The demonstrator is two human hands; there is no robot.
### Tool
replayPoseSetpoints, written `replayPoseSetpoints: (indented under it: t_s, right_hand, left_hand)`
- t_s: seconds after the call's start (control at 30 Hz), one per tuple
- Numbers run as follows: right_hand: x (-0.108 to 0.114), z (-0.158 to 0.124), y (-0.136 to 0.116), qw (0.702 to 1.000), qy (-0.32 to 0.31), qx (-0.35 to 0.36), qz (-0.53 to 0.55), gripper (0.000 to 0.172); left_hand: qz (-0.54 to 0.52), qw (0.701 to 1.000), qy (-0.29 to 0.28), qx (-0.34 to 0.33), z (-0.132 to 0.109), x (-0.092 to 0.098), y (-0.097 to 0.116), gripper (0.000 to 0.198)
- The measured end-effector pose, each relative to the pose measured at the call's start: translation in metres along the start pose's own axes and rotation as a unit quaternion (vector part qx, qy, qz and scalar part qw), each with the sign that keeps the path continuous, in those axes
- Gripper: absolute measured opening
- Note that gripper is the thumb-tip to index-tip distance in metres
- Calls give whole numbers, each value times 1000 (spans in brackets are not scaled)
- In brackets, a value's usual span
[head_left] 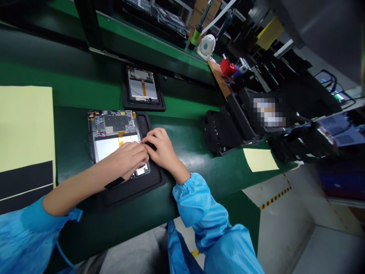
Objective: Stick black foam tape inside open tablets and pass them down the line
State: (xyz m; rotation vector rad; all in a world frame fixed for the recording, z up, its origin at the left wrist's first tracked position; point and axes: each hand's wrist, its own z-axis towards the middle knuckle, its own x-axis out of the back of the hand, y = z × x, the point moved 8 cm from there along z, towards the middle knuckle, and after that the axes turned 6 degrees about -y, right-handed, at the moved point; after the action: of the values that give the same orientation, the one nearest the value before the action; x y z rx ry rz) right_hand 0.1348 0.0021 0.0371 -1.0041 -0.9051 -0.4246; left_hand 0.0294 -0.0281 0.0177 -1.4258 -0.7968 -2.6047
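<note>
An opened tablet (114, 123) with its circuit board, silver battery and orange ribbon exposed lies on a black foam tray (128, 196). Across its lower right part reaches my left hand (128, 158), fingers bent together over the battery's edge. My right hand (159, 146) meets it at the tablet's right edge, thumb and forefinger pinched near a thin dark wire. What either set of fingertips holds is too small to make out. A black strip (114, 183) is beside my left wrist.
Behind is a second opened tablet (142, 85) in a black tray. Yellow sheets with black strips (25, 129) lie at left. Black trays (225, 129) and a yellow paper (260, 160) are at right. A white fan (206, 46) stands on the shelf.
</note>
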Motion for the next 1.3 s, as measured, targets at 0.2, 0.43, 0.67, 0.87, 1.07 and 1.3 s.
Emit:
replayPoseSetpoints:
  t_s: [0.2, 0.43, 0.67, 0.87, 1.07, 1.3]
  right_hand:
    - [-4, 1, 5, 999, 13, -4, 29, 8]
    - [-4, 1, 8, 998, 17, 3, 52, 7]
    - [-6, 3, 6, 999, 5, 3, 47, 8]
    - [-7, 5, 8, 998, -3, -23, 52, 13]
    - [-6, 7, 9, 997, 3, -53, 58, 26]
    - [-11, 8, 13, 996, 11, -54, 70, 23]
  left_hand:
    - [57, 997, -20, -40, 2, 6, -3, 35]
    - [52, 996, -15, -71, 8, 5, 4, 42]
    - [45, 995, -24, -83, 8, 0, 5, 35]
    - [110, 992, -60, 16, 8, 3, 4, 27]
    - [154, 986, -25, 53, -2, 13, 12, 23]
    - [193, 973, -123, -43, -14, 6, 8, 45]
